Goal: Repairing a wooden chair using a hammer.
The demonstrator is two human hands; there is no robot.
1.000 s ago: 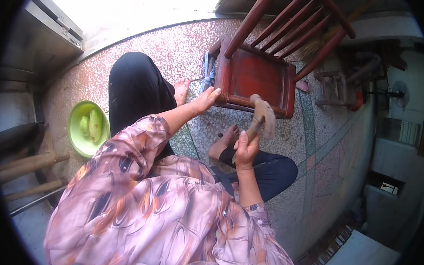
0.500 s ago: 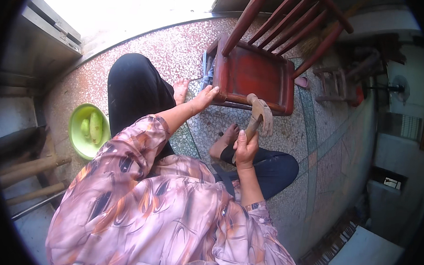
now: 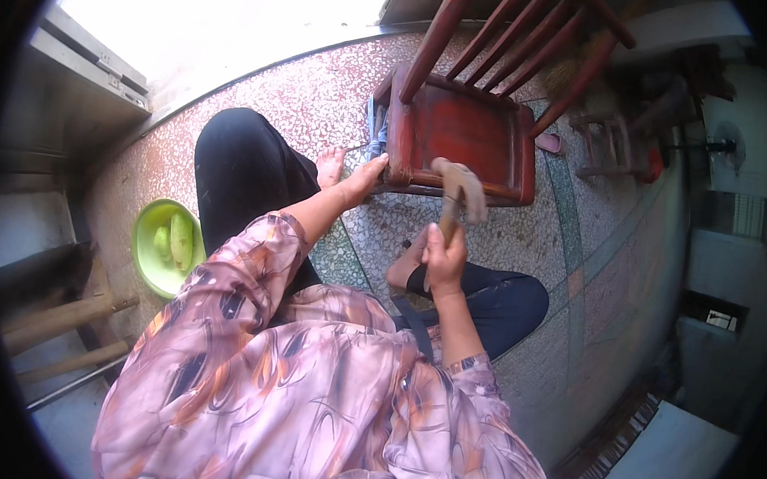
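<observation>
A dark red wooden chair (image 3: pixel 469 133) with a slatted back stands in front of me. My left hand (image 3: pixel 366 180) is closed on the near left corner of its seat; the fingertips are mostly hidden behind the edge. In my right hand (image 3: pixel 445 258), the fingers wrap round the handle of a claw hammer (image 3: pixel 464 193). The hammer's head is raised and overlaps the chair's near seat edge in the head view; I cannot tell whether they touch. Blue cloth strips (image 3: pixel 376 126) are tied at the chair's left side.
A green basin (image 3: pixel 144 266) with pale green gourds sits on the speckled floor at my left. My bare feet and bent knees frame the space before the chair. Wooden poles (image 3: pixel 67 320) lie at far left. Small wooden stools (image 3: pixel 604 143) stand at the right, beyond a pink slipper (image 3: pixel 548 143).
The hammer has swung slightly left, its head now nearer the chair's front edge. My left hand has shifted a little left and down, still at the seat corner. The view has moved slightly.
</observation>
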